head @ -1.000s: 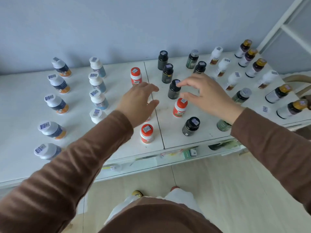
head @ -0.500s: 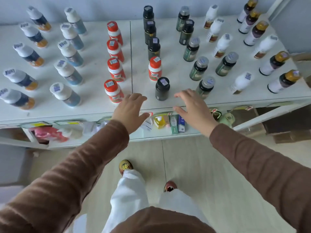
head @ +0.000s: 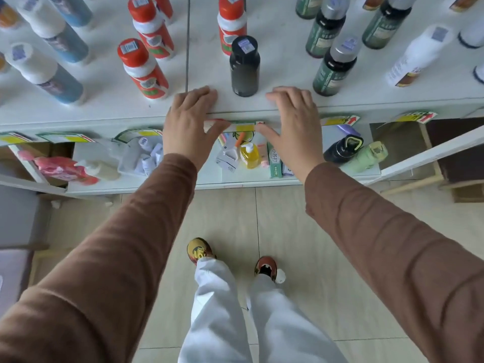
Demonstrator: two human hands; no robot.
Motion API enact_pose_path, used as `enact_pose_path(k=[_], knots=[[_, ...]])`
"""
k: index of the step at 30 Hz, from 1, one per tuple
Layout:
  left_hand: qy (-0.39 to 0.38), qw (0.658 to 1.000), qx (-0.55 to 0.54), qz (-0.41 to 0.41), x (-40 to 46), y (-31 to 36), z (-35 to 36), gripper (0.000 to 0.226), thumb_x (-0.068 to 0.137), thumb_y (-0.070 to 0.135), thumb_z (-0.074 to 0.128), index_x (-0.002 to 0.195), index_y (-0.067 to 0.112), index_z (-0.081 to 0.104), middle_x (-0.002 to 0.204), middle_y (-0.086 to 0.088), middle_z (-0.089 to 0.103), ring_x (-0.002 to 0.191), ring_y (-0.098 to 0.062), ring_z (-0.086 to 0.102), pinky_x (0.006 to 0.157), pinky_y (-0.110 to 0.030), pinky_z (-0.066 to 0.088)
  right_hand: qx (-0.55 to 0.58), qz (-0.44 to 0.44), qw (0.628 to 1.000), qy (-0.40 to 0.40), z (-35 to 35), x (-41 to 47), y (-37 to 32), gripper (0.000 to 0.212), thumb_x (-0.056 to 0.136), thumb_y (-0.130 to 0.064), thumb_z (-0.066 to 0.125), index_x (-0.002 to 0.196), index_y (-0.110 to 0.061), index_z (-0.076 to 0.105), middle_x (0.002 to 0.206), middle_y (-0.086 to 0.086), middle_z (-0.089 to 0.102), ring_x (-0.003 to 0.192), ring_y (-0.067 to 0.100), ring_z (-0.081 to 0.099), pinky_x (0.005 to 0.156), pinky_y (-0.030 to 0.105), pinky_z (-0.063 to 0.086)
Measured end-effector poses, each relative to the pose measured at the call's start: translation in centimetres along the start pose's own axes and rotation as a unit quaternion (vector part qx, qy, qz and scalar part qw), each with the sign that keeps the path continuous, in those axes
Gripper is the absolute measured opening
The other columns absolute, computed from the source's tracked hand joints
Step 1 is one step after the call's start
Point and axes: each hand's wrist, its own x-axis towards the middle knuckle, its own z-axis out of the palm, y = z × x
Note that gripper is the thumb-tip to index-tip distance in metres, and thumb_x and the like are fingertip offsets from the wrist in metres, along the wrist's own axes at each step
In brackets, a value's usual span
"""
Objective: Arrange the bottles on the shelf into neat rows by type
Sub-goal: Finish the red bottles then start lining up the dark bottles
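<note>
Bottles stand in rows on the white shelf; a black plastic bottle stands near its front edge, between the left hand and right hand, both flat, grasping nothing.

Shelf is plain white. Nearest bottles: one matte black bottle, red-capped ones with white and red-orange bands, blue-bodied ones with white caps, dark green ones with grey caps. Sleeves are brown, trousers white, floor pale beige tile.
</note>
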Motion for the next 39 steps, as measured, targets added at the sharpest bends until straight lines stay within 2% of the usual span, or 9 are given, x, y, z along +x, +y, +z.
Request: enact_pose_path(k=[8, 19, 23, 26, 31, 34, 36, 39], knots=[[0.052, 0.996, 0.056, 0.049, -0.6, -0.8, 1.5, 0.056, 0.092, 0.055, 0.046, 0.134, 0.019, 0.053, 0.136, 0.003, 0.054, 0.12, -0.025, 0.048, 0.099, -0.032, 0.037, -0.015, -0.007, 0.998, 0.057, 1.3, -0.2, 0.2, 0.048, 0.084, -0.051, 0.061, 0.117, -0.017, 0.058, 0.117, 0.0, 0.057, 0.106, 0.024, 0.05, 0.091, 0.035, 0.04], [0.051, 0.993, 0.097, 0.046, -0.8, -0.9, 1.7, 0.055, 0.094, 0.055, 0.041, 0.137, 0.021, 0.049, 0.138, 0.003, 0.053, 0.123, -0.024, 0.047, 0.103, -0.032, 0.036, -0.032, -0.019, 0.997, 0.061, 1.5, 0.0, 0.6, 0.046, 0.084, -0.053, 0.059, 0.115, -0.019, 0.06, 0.115, -0.001, 0.06, 0.104, 0.025, 0.051, 0.088, 0.036, 0.039], [0.021, 0.995, 0.095, 0.033, -0.7, -0.5, 1.1, 0.056, 0.093, 0.053, 0.044, 0.138, 0.02, 0.047, 0.139, 0.003, 0.051, 0.125, -0.024, 0.045, 0.104, -0.034, 0.037, -0.035, -0.011, 0.998, 0.047, 1.2, 0.0, 0.4, 0.045, 0.083, -0.05, 0.062, 0.115, -0.019, 0.058, 0.113, -0.001, 0.058, 0.104, 0.024, 0.05, 0.088, 0.035, 0.04], [-0.023, 0.996, 0.085, 0.02, -0.6, 0.3, 0.0, 0.055, 0.091, 0.044, 0.05, 0.14, 0.018, 0.046, 0.143, 0.001, 0.049, 0.128, -0.025, 0.042, 0.107, -0.036, 0.037, -0.019, -0.013, 1.0, 0.014, 0.1, 0.1, 0.3, 0.042, 0.084, -0.043, 0.065, 0.116, -0.018, 0.057, 0.112, 0.0, 0.057, 0.104, 0.024, 0.049, 0.088, 0.036, 0.041], [-0.127, 0.99, 0.065, -0.013, -0.1, 2.3, -2.9, 0.051, 0.094, 0.036, 0.05, 0.141, 0.016, 0.043, 0.149, -0.002, 0.042, 0.135, -0.025, 0.037, 0.112, -0.037, 0.03, 0.014, -0.03, 0.992, -0.123, -2.9, 1.3, 0.5, 0.046, 0.088, -0.033, 0.064, 0.129, -0.014, 0.053, 0.122, 0.003, 0.054, 0.112, 0.025, 0.045, 0.095, 0.038, 0.041], [-0.168, 0.984, 0.045, -0.046, 0.5, 3.3, -4.8, 0.044, 0.096, 0.031, 0.047, 0.138, 0.019, 0.046, 0.143, -0.003, 0.048, 0.13, -0.025, 0.042, 0.107, -0.037, 0.034, 0.026, 0.003, 0.976, -0.215, -5.5, 3.1, 0.0, 0.058, 0.092, -0.032, 0.059, 0.143, -0.017, 0.037, 0.137, 0.007, 0.05, 0.12, 0.028, 0.047, 0.095, 0.04, 0.043], [-0.177, 0.982, 0.02, -0.07, 1.3, 3.8, -5.7, 0.042, 0.097, 0.027, 0.046, 0.138, 0.02, 0.046, 0.14, -0.004, 0.05, 0.129, -0.026, 0.043, 0.105, -0.038, 0.035, 0.051, 0.007, 0.978, -0.203, -7.2, 4.9, -0.8, 0.066, 0.092, -0.03, 0.058, 0.149, -0.022, 0.026, 0.144, 0.009, 0.045, 0.122, 0.031, 0.052, 0.094, 0.044, 0.046], [-0.183, 0.978, -0.014, -0.099, 2.8, 4.2, -6.4, 0.042, 0.097, 0.022, 0.045, 0.139, 0.019, 0.045, 0.14, -0.007, 0.051, 0.128, -0.029, 0.045, 0.104, -0.038, 0.036, 0.068, -0.072, 0.983, -0.156, -8.6, 8.0, -2.4, 0.069, 0.09, -0.014, 0.058, 0.15, -0.027, 0.026, 0.145, 0.009, 0.041, 0.125, 0.032, 0.049, 0.095, 0.044, 0.047]])
